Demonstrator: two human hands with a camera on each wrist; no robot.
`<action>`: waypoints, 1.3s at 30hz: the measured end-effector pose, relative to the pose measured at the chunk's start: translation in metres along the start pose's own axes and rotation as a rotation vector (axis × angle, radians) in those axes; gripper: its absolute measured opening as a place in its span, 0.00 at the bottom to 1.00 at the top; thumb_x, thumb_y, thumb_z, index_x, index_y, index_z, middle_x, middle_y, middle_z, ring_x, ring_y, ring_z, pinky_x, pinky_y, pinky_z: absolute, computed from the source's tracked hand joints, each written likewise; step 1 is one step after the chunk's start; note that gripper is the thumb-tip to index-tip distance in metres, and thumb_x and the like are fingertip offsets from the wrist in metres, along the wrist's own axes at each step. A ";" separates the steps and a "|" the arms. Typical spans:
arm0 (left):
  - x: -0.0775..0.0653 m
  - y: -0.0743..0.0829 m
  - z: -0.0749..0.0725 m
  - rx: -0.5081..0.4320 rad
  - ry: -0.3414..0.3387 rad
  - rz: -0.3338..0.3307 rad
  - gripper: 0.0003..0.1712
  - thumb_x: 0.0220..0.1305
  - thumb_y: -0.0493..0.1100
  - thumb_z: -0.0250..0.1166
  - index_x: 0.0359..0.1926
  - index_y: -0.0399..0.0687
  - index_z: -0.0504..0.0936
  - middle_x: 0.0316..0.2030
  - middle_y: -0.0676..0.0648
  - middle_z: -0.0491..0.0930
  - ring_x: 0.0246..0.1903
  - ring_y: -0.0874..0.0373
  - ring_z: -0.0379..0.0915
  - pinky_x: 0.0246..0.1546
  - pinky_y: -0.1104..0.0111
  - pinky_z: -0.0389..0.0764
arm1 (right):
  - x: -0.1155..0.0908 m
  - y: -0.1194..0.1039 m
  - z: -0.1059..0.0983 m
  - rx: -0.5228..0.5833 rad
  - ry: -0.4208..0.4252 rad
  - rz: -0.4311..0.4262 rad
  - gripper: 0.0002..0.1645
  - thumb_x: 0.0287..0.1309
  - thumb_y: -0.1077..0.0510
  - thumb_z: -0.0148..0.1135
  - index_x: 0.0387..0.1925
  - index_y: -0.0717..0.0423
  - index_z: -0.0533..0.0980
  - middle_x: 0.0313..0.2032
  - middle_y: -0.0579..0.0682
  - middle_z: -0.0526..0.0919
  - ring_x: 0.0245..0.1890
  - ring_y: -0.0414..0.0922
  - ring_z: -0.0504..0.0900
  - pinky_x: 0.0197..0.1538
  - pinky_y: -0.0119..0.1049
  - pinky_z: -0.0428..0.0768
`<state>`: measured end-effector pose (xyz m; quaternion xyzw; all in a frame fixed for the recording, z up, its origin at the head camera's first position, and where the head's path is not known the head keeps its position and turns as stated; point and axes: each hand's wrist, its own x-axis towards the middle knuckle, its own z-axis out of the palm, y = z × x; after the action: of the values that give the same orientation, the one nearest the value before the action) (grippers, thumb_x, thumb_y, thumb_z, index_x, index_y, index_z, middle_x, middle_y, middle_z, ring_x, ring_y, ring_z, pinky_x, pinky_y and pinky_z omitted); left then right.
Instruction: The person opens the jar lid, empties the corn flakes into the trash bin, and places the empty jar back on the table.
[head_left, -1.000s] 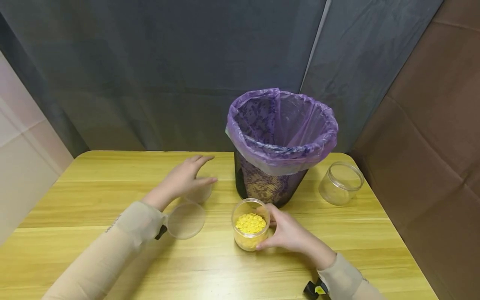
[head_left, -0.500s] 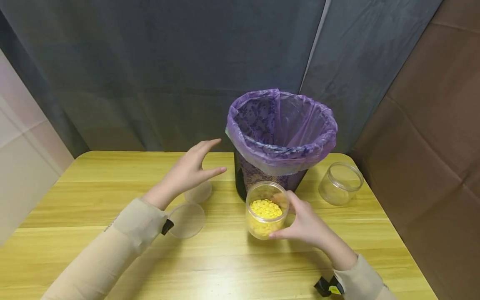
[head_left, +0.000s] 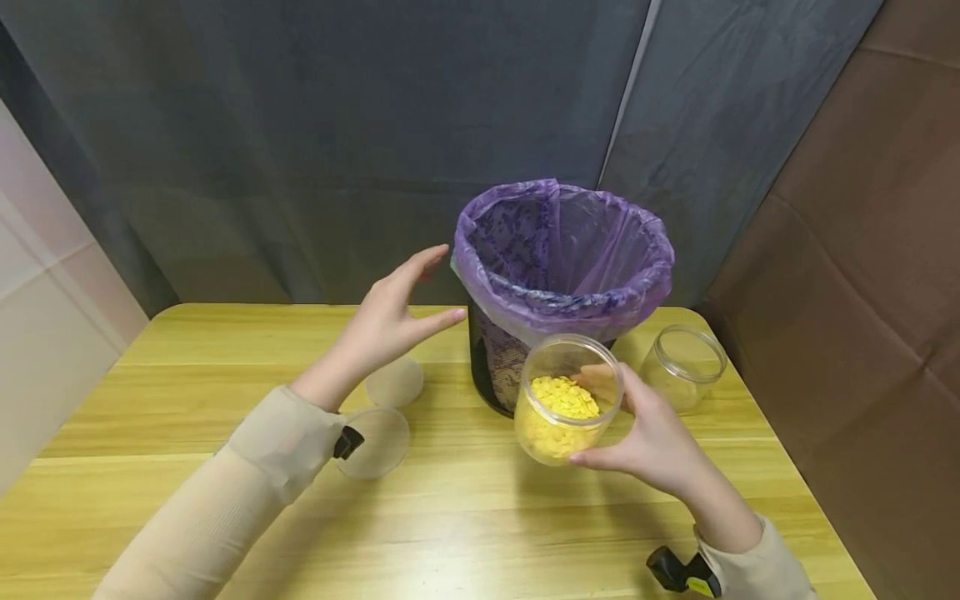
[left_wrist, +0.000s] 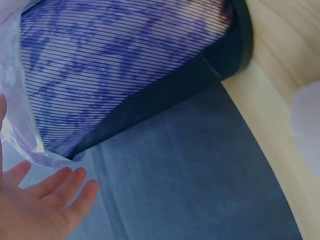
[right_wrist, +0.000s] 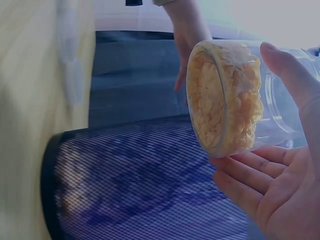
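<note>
In the head view my right hand (head_left: 652, 433) grips a clear plastic jar (head_left: 567, 400) by its right side. The jar is lidless and about half full of small flat yellow pieces (head_left: 562, 398); it is held above the table in front of the bin. The right wrist view shows the thumb and fingers (right_wrist: 245, 175) around the jar (right_wrist: 225, 97). My left hand (head_left: 390, 317) holds nothing, its fingers and thumb spread close to the left side of the purple bag (head_left: 562, 304) lining a black mesh bin (head_left: 504, 354). In the left wrist view its fingers (left_wrist: 65, 192) lie near the bag's edge.
An uncovered clear jar (head_left: 682, 367) stands right of the bin, near the table's right edge. Two translucent round lids (head_left: 395, 383) lie on the wooden table (head_left: 450, 517), partly under the left forearm. A grey curtain (head_left: 300, 150) hangs behind.
My right hand has lifted the jar off the table and carried it up and to the right. My left hand has moved up and rightward, from over the lids to beside the bag.
</note>
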<state>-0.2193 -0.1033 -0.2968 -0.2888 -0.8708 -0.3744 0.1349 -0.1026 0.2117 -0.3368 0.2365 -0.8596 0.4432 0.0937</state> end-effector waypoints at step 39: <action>0.029 0.036 0.009 -0.157 0.176 -0.094 0.25 0.48 0.49 0.77 0.48 0.48 0.83 0.47 0.53 0.81 0.48 0.57 0.75 0.51 0.63 0.74 | -0.011 -0.033 -0.050 -0.094 0.320 -0.082 0.54 0.18 0.77 0.80 0.59 0.62 0.72 0.50 0.57 0.80 0.51 0.36 0.77 0.53 0.25 0.70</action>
<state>-0.2208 -0.0652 -0.2694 -0.2236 -0.8362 -0.4710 0.1700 -0.0798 0.2395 -0.2876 0.1933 -0.8430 0.4304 0.2584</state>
